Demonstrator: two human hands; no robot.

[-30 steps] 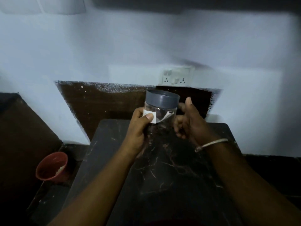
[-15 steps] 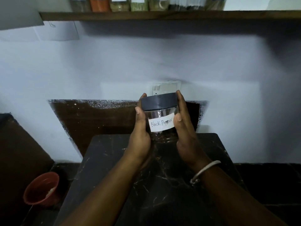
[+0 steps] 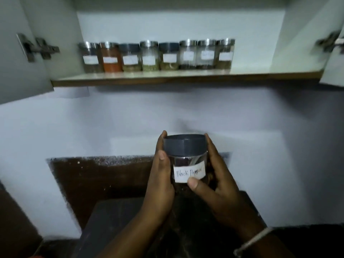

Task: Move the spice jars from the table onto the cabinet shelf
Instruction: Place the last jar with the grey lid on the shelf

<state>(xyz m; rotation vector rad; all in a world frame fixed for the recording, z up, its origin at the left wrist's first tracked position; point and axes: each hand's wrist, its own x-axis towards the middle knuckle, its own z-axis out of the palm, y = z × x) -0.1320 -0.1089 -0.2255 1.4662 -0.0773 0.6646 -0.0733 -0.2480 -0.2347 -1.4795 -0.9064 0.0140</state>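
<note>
A clear jar with a grey lid and a white "Black Pepper" label [image 3: 185, 157] is held upright in front of the wall, well below the cabinet shelf [image 3: 186, 78]. My left hand [image 3: 161, 181] grips its left side, thumb on the glass. My right hand [image 3: 217, 185] grips its right side, thumb on the label's lower edge. Several labelled spice jars [image 3: 158, 56] stand in a row at the back of the shelf. The dark marble table [image 3: 111, 229] lies below my arms.
The cabinet doors stand open, the left door [image 3: 24, 53] and right door [image 3: 333, 60] with hinges showing. Bare shelf lies in front of the row and to its right. A dark brown panel [image 3: 96, 183] is on the wall behind the table.
My view has tilted up, so the open cabinet and its row of jars now show. The jar stays held in both hands; my right thumb has slid onto the label.
</note>
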